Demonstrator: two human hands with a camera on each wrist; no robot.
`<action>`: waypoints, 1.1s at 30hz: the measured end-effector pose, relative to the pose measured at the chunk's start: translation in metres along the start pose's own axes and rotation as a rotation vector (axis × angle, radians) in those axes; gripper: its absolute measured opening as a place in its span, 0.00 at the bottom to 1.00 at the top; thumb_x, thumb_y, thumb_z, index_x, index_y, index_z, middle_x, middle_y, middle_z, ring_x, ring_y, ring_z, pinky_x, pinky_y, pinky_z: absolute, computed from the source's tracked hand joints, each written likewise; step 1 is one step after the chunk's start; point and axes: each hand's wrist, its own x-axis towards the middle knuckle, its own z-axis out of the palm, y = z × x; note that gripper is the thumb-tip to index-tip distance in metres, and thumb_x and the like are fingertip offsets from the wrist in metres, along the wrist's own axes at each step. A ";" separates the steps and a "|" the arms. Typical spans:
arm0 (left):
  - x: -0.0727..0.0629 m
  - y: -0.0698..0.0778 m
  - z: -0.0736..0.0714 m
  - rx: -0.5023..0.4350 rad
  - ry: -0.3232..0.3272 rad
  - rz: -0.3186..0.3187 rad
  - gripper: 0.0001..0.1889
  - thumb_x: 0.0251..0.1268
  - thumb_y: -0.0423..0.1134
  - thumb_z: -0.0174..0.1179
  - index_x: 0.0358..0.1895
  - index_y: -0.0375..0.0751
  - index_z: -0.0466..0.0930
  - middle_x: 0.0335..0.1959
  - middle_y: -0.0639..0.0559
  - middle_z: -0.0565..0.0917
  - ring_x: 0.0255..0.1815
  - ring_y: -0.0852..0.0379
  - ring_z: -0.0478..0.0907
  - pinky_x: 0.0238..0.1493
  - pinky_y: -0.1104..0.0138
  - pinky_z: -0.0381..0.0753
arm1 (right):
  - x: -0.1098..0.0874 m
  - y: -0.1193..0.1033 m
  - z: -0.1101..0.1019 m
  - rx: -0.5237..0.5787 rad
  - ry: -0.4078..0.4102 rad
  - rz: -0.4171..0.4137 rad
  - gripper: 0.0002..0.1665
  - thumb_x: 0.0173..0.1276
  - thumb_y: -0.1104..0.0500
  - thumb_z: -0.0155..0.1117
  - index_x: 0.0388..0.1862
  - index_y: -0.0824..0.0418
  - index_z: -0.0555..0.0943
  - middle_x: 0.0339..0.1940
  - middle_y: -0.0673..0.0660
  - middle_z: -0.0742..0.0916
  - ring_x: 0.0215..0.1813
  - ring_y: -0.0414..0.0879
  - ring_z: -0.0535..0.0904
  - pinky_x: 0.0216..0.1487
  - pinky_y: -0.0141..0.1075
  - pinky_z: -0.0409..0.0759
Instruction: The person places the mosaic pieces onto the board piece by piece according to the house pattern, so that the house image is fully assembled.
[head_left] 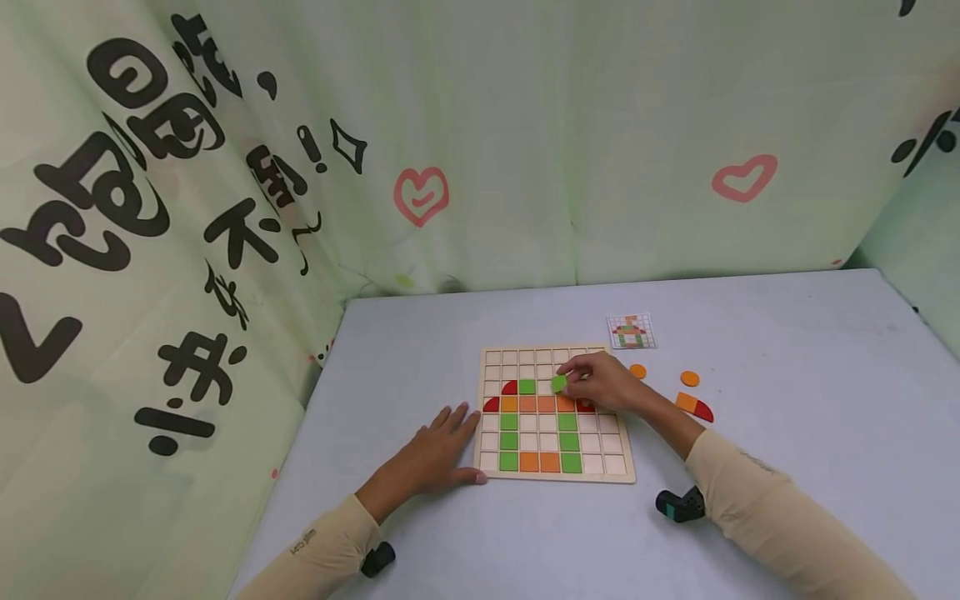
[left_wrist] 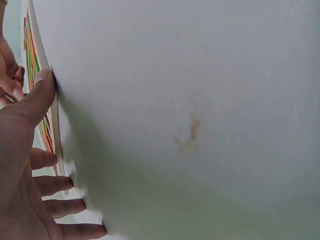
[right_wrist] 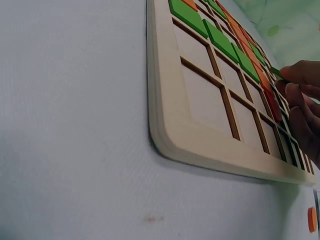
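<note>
A wooden grid board (head_left: 557, 478) lies flat on the table, with green, orange and red pieces set in several of its squares. My right hand (head_left: 602, 380) pinches a green square tile (head_left: 559, 383) between thumb and fingertips, close over the upper middle of the grid. In the right wrist view that same tile (right_wrist: 277, 73) appears edge-on at the fingertips. My left hand (head_left: 437, 452) lies with fingers spread along the board's left edge, its thumb at the near left corner. The left wrist view shows the thumb (left_wrist: 41, 95) against the board's side.
Beyond the board's far right corner lies a pattern card (head_left: 632, 332). Orange discs (head_left: 689, 378), an orange square (head_left: 686, 402) and a red quarter-round piece (head_left: 703, 411) lie to the right, near my right forearm. A pale printed curtain (head_left: 570, 150) hangs behind the table.
</note>
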 end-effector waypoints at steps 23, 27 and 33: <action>0.000 0.002 -0.002 -0.002 -0.006 -0.008 0.52 0.56 0.68 0.66 0.80 0.48 0.56 0.81 0.44 0.58 0.80 0.38 0.56 0.65 0.38 0.71 | 0.018 -0.015 0.020 -0.266 0.042 0.047 0.14 0.61 0.55 0.74 0.45 0.58 0.87 0.34 0.50 0.85 0.38 0.44 0.76 0.40 0.37 0.73; 0.000 0.001 -0.001 -0.006 -0.009 -0.012 0.52 0.56 0.68 0.66 0.80 0.48 0.56 0.81 0.44 0.59 0.80 0.39 0.56 0.65 0.38 0.71 | 0.019 -0.017 0.020 -0.302 0.032 0.066 0.14 0.62 0.54 0.74 0.45 0.58 0.87 0.36 0.51 0.86 0.38 0.44 0.77 0.39 0.37 0.74; 0.000 0.001 -0.001 0.001 -0.005 -0.009 0.52 0.56 0.68 0.66 0.80 0.48 0.56 0.81 0.44 0.59 0.80 0.39 0.56 0.65 0.38 0.71 | 0.021 -0.017 0.020 -0.343 0.027 0.070 0.12 0.63 0.54 0.72 0.44 0.57 0.88 0.38 0.51 0.87 0.39 0.44 0.78 0.41 0.39 0.77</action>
